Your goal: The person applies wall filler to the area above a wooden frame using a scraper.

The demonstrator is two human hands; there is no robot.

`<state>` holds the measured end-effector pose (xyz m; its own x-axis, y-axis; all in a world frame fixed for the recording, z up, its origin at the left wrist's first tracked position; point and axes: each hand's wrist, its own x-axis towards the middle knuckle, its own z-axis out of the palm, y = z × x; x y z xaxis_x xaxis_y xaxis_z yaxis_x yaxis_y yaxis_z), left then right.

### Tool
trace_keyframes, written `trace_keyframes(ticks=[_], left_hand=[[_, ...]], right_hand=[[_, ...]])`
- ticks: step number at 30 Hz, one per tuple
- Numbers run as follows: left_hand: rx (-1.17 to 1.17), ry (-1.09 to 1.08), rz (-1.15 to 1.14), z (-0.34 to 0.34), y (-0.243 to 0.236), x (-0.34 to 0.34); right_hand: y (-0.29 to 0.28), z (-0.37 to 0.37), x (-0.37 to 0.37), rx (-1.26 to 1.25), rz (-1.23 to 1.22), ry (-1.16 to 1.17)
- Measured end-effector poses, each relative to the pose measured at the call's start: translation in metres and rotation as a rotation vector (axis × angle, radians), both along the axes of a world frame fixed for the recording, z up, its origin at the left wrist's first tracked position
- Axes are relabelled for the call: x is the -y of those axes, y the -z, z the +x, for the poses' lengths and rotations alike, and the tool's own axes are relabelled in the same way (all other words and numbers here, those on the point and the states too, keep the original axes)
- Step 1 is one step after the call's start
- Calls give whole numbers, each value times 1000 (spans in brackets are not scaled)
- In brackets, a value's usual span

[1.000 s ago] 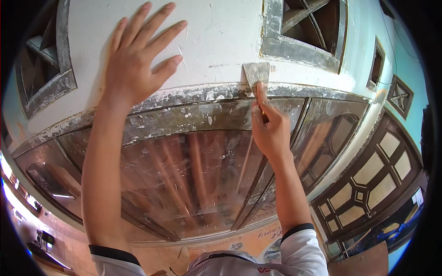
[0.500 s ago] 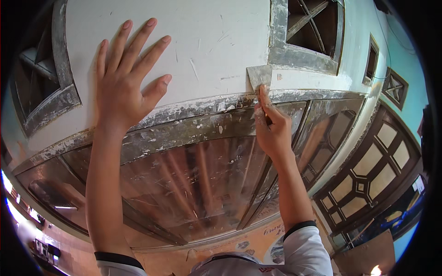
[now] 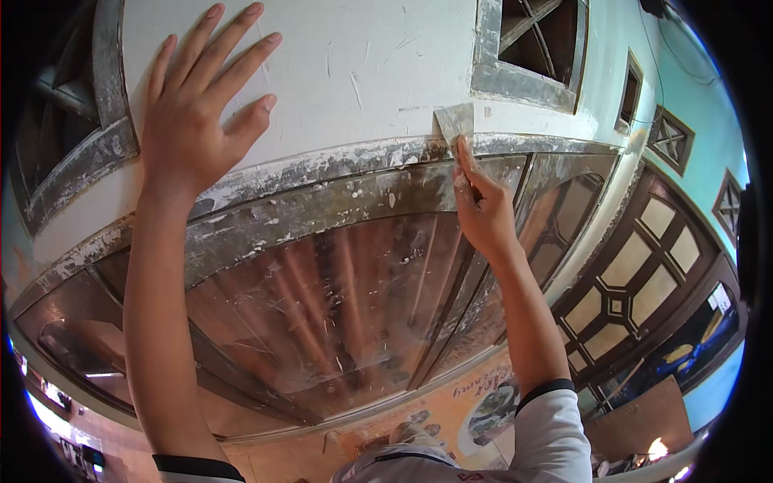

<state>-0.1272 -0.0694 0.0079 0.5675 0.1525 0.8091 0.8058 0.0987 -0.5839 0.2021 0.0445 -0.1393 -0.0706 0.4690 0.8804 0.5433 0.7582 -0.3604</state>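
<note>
My left hand [image 3: 189,121] rests on the white, scratched wall [image 3: 338,72], palm down, its fingers spread and holding nothing. My right hand [image 3: 487,209] is closed on a scraper [image 3: 456,121] with a flat, paint-smeared blade, its index finger on the back of the blade. The blade is against the wall at the upper edge of a weathered frame [image 3: 346,154] flecked with white paint, above a glazed panel [image 3: 322,298] with reddish drapery behind the glass.
Recessed square openings with crossed bars [image 3: 538,40] sit at upper left and right. A brown panelled door [image 3: 628,266] stands at the right in a turquoise wall, with hanging wires above. A brown board [image 3: 644,406] leans lower right, near an orange painted surface below the glass.
My left hand has shifted leftward on the wall, dipping and then rising again. My right hand and the scraper have moved slightly right along the frame's top edge; the view has shifted too.
</note>
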Motion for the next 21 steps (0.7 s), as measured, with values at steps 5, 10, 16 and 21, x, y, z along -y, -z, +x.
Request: trace_keyframes(ticks=[5,10,16,21], left_hand=[[33,35,11,6,3,-2],[46,44,18,4,4,0],[47,45,36,8,5,-3],[49,51,38,9,5,-5]], right_hand=[[-9,3,4,-24,-57,-64],[-10,5,-3,8,-37,-73],[6,7,-10,-36,1,-74],[-18,-4,-8,-147,-28,-183]])
